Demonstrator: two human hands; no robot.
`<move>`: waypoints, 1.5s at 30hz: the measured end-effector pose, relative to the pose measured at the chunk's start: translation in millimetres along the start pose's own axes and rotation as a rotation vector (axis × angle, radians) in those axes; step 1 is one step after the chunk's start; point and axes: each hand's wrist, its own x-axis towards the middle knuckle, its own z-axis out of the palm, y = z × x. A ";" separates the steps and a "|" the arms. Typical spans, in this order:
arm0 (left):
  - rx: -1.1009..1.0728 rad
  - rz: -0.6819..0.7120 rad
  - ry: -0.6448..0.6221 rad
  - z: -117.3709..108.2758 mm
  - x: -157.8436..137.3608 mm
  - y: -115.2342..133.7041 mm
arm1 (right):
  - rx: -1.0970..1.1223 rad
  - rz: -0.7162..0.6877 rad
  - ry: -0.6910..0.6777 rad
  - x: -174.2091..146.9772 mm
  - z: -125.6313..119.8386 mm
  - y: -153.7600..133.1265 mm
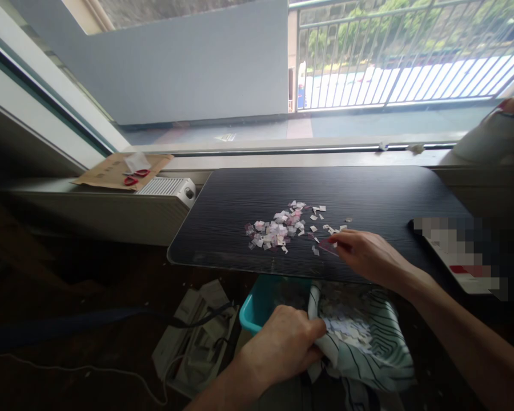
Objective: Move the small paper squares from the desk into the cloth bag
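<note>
Pink and white scraps, cut small, lie in a loose heap (278, 231) left of the middle of the dark table (231, 200), with strays scattered to its right. They look thin and nearly weightless, some papery and some like clear film, so a breath or a quick sleeve would probably shift them. Single ones should be hard to pick off the smooth top; a fingertip under one edge, or a gentle sweep of many with the side of the hand, would likely suit them better than a squeeze.

At the near right of the heap, the right hand (362, 254) has its grip narrow, thumb and finger pinched on a pink see-through piece (326, 246) that lies low against the table. It seems stiffer than paper and perhaps slippery, best held by its right edge, as now.

Below the near edge, the left hand (286, 342) has its grip closed on the left rim of a striped cloth (392, 365), which sags around many pale scraps (346, 328). The cloth looks soft and limp, so a bunched fold of rim gives the surest hold. Whether it sits inside the teal bin (249, 314) to its left, I cannot tell.
</note>
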 end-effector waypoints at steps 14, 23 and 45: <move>-0.006 -0.011 0.007 2.4 -0.8 -1.2 | 0.060 -0.033 -0.018 -1.3 0.2 -1.3; 0.002 0.032 0.007 1.3 3.9 -0.2 | -0.004 0.135 0.170 -22.6 4.0 37.5; 0.037 0.044 0.009 -2.7 4.9 3.6 | 0.011 0.082 0.041 -28.7 0.6 20.4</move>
